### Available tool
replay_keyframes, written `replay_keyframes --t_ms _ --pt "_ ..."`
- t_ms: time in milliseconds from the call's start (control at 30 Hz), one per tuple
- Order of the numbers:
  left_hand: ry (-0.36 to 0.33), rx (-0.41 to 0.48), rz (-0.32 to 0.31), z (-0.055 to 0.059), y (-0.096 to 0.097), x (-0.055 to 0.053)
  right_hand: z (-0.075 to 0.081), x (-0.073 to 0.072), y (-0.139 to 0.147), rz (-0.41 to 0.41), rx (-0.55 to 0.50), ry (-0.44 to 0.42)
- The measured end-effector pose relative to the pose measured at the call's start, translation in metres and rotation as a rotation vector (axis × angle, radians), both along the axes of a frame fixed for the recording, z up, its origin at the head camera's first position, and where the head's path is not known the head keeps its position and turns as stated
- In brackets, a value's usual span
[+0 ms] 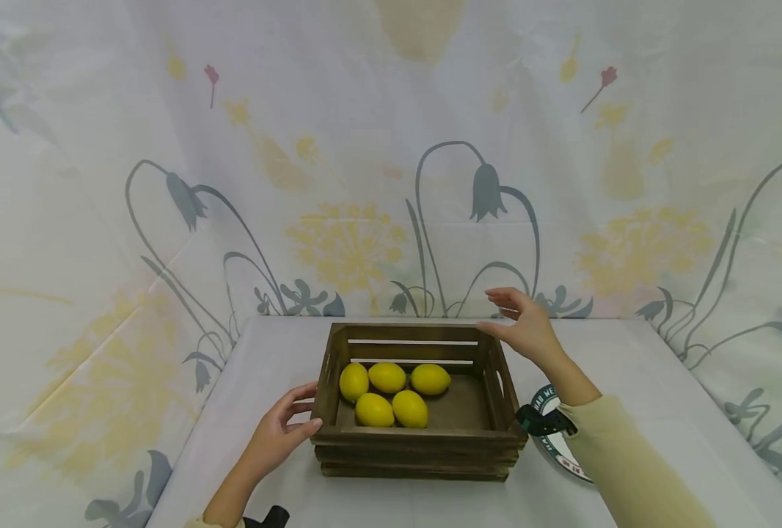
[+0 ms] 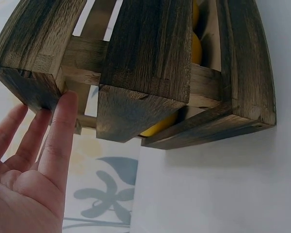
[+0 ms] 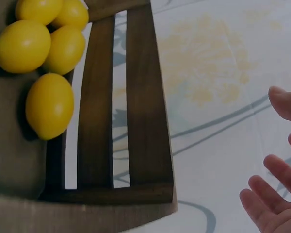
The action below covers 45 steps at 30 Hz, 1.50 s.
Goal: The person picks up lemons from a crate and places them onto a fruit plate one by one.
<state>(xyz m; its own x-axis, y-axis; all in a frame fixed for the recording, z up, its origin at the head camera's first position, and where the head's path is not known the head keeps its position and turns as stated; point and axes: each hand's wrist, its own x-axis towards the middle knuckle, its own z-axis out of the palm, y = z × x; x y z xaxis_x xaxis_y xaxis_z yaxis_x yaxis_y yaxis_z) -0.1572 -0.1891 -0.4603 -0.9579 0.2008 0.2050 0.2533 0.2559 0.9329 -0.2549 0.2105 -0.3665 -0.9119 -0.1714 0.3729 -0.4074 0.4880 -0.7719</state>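
A dark brown slatted wooden crate [image 1: 417, 451] stands on the white-covered table, with several yellow lemons [image 1: 386, 378] grouped on the left and middle of its floor. At the crate's left side is my left hand [image 1: 279, 436], fingers extended and fingertips right at the upper rim. The left wrist view shows those fingers [image 2: 58, 141] against the end of the top slat. My right hand [image 1: 526, 330] is raised by the far right corner, thumb and fingers spread with nothing between them. In the right wrist view a gap separates this hand [image 3: 276, 194] from the crate [image 3: 145, 107].
A round white plate [image 1: 565, 455] with a dark green lettered rim lies right of the crate, partly covered by the right sleeve and wristband. Behind the table hangs a floral-printed cloth [image 1: 391, 183], which also runs along both sides.
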Motion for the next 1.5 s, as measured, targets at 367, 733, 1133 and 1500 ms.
replay_keyframes --t_ms 367,733,1133,1500 --pt "-0.026 0.017 -0.008 0.001 -0.003 -0.001 -0.008 -0.015 -0.017 0.038 -0.015 -0.066" --pt "-0.01 0.031 -0.002 0.0 -0.003 -0.001 -0.013 -0.027 -0.029 0.174 0.006 -0.121" --pt "-0.047 0.043 0.013 -0.002 -0.002 0.001 -0.033 -0.035 -0.045 0.348 0.035 -0.164" --pt "-0.005 0.028 -0.01 -0.002 -0.001 0.0 -0.045 -0.039 -0.052 0.513 0.195 -0.175"
